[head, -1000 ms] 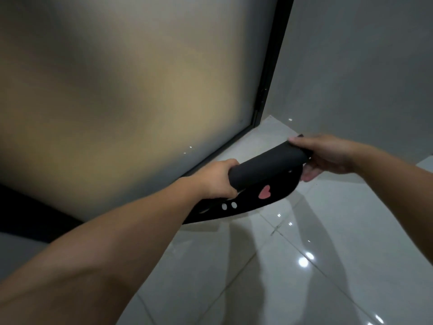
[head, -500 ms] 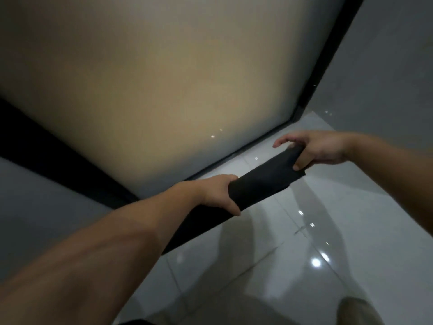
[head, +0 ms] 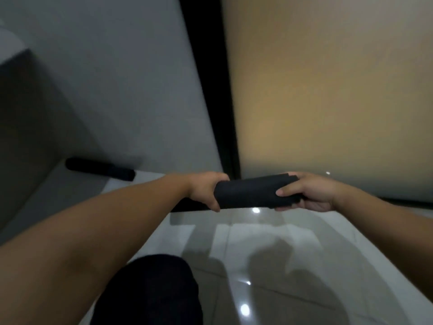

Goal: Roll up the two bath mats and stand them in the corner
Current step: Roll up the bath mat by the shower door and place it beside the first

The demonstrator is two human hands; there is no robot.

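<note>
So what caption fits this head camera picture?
Both hands, left hand and right hand, hold a rolled black bath mat level.

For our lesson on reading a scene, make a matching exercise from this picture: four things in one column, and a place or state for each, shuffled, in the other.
Things:
1. rolled mat
2. second roll
3. left hand
4. floor

Places or states:
A. glossy, with light spots
B. grips the mat nearer its middle
C. lies by the grey wall
D. held level in both hands

Pairs: 1-D, 2-C, 3-B, 4-A
</note>
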